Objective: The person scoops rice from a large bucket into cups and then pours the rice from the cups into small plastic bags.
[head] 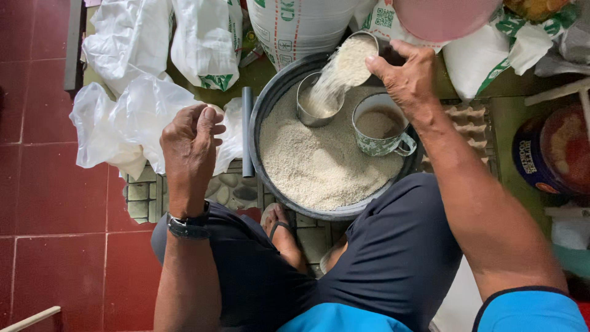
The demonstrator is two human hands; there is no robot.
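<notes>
A large grey basin (265, 106) full of white rice grains stands on the floor in front of me. My right hand (405, 77) grips a tilted metal can (356, 58), and rice pours from it into a small metal tin (316, 104) standing in the rice. A patterned enamel mug (382, 130) with a handle sits beside the tin, part filled with rice. My left hand (190, 147) hovers loosely curled and holding nothing, left of the basin, above a clear plastic bag (126, 120). A dark watch is on that wrist.
White sacks (295, 27) and plastic bags (203, 40) stand behind the basin. A pink bowl (445, 17) is at the top right, an egg tray (470, 120) and a round blue tin (550, 150) at the right. A grey pipe piece (247, 129) lies beside the basin. Red floor tiles are at the left.
</notes>
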